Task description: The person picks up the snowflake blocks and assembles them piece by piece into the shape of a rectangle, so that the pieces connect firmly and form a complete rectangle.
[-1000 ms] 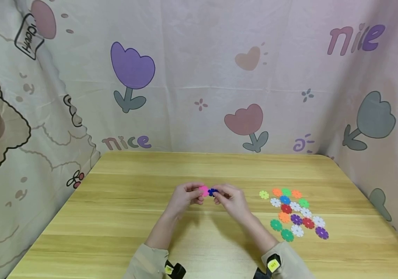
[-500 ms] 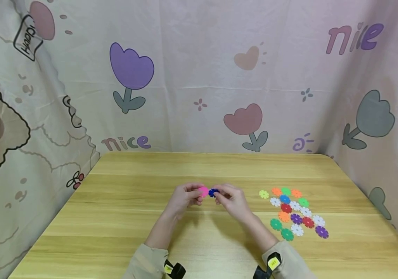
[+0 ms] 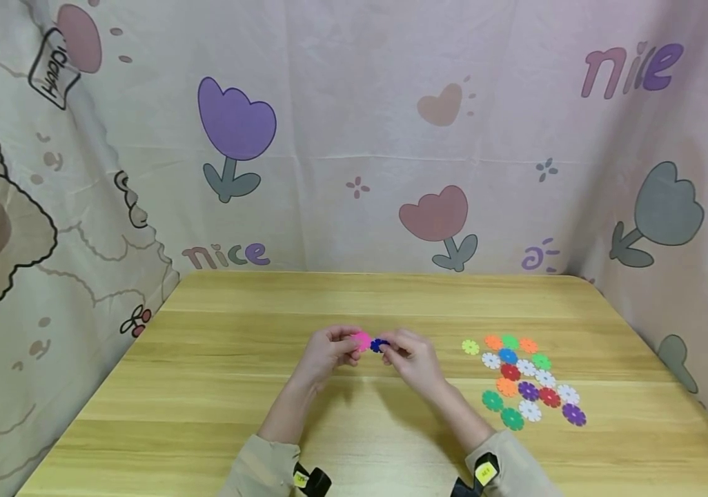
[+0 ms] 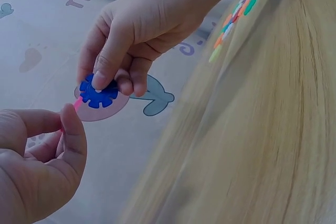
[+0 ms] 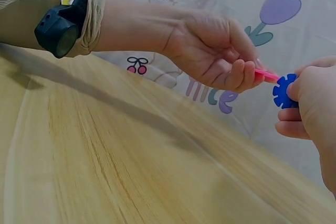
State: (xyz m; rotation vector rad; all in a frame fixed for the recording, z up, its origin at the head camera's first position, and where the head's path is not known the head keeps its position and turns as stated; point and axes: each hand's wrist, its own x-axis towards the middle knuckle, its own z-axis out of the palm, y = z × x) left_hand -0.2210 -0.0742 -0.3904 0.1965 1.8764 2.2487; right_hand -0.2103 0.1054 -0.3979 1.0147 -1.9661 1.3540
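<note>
Pink notched disc (image 3: 363,341) and dark blue notched disc (image 4: 102,99) meet edge to edge between two hands

The person's left hand (image 3: 323,353) pinches the pink disc between thumb and bent fingers, closed down to the disc's thickness and covering part of it. The right hand (image 3: 415,360) grips the blue disc the same way, the thumb lying flat over its face near the centre. Both discs are raised above the pale wood-grain table (image 3: 205,386), tilted at different angles: the wrist views show the pink one nearly edge-on, the blue one face-on. Their rims touch; whether the notches interlock I cannot tell.

To the right of the right hand, a loose cluster of multicoloured notched discs (image 3: 528,391) lies flat on the table, with a yellow-green notched disc (image 3: 470,347) at its left edge. Behind hangs a pale cloth printed with tulips and hearts (image 3: 329,90).
</note>
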